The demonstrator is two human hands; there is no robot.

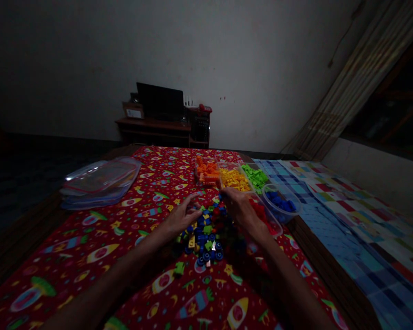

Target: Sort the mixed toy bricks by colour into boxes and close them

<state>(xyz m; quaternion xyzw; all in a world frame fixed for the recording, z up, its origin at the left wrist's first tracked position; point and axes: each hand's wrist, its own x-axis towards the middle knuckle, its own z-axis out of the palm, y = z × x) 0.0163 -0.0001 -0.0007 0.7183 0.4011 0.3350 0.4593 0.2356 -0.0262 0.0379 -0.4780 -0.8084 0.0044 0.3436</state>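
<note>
Printed red cloth (172,300) lies nearest; on it, a mixed block pile (205,236); at its ten o'clock, the left hand (182,214), fingers apart; at two o'clock, the right hand (240,208), fingertips pinching a blue block (221,196); orange blocks (207,172) beyond, at twelve.

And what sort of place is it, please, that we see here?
Most likely a room in a home: a dark screen stands on a low desk, a curtain hangs at the right, and toy bricks lie piled on a rocket-patterned cloth.
</note>
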